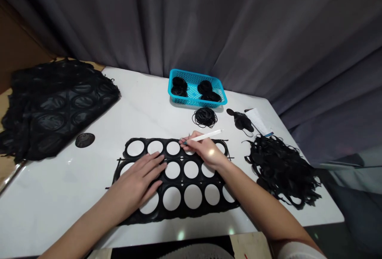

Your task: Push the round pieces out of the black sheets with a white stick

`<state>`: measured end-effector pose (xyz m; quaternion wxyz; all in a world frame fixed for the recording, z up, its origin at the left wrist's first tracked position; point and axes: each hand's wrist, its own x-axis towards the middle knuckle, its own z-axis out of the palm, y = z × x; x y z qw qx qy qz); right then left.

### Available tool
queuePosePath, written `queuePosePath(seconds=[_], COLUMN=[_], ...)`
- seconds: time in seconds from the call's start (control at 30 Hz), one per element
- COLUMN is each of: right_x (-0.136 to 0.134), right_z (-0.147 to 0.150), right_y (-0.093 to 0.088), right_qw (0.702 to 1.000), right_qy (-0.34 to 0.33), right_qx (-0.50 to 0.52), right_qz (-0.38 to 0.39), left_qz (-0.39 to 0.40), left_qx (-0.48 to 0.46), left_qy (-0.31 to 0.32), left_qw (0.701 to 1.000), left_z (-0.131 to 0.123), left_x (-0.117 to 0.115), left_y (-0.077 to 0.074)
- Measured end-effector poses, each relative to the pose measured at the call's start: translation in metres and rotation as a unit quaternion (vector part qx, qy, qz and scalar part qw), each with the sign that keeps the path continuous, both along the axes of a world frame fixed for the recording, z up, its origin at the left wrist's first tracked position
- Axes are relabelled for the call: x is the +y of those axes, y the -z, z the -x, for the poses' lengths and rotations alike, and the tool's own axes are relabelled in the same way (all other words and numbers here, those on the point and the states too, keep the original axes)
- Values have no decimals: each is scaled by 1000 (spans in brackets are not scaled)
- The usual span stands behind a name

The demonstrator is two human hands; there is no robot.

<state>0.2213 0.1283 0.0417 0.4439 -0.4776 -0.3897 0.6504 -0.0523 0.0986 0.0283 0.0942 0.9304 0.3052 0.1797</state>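
Black perforated sheet [179,214] lies at lower centre of the frame, held flat by the left hand [139,180] with fingers spread and not gripping, while the right hand [205,150] pinches a white pen [206,135] over the sheet's upper edge, steadying it there.

White table [50,199]; blue basket [197,88]; black holed sheets [53,108]; scraps [280,171]
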Motion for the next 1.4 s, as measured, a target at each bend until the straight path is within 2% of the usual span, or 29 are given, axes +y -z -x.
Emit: queuePosePath(seconds=[0.07,0.2,0.47,0.57,0.63,0.73,0.8,0.87,0.97,1.0,1.07,1.13,1.2,1.3,1.4], right_x=[-4,-9,-5,-8,-11,-13,-6,8,29,33,35,28,19,5,-4], right_z=[10,20,19,20,22,23,16,-2,-39,-51,-69,-77,-75,-64,-50], right_y=[4,9,9,11,14,15,12,6,-3,-5,-6,-4,-1,3,6], right_qw=[992,953,935,919,889,815,788,796,819,830,878,939,976,990,996], right_qy=[-47,-98,-108,-113,-133,-188,-183,-91,125,172,216,210,184,144,83], right_qx=[-93,-228,-260,-289,-326,-403,-436,-456,-462,-446,-371,-242,-109,-2,-14], right_qz=[-69,-177,-213,-242,-294,-372,-394,-387,-317,-286,-213,-126,-50,4,8], left_qz=[0,-9,-25,-17,-15,-14,-16,-22,-32,-35,-37,-30,-15,12,19], left_qx=[5,13,18,14,15,6,-3,-5,-3,-2,1,1,-1,-3,-7], left_qy=[23,24,25,23,23,24,24,25,29,30,31,27,26,50,74], left_qw=[1000,1000,999,1000,1000,1000,1000,999,999,999,999,999,1000,999,997], left_z=[-11,-17,-17,-17,-17,-18,-18,-18,-17,-16,-16,-17,-23,-38,-54], left_x=[1,1,0,-1,-1,-1,-1,0,0,0,1,2,3,4,4], left_y=[2,10,13,13,14,15,16,16,14,13,11,7,3,0,4])
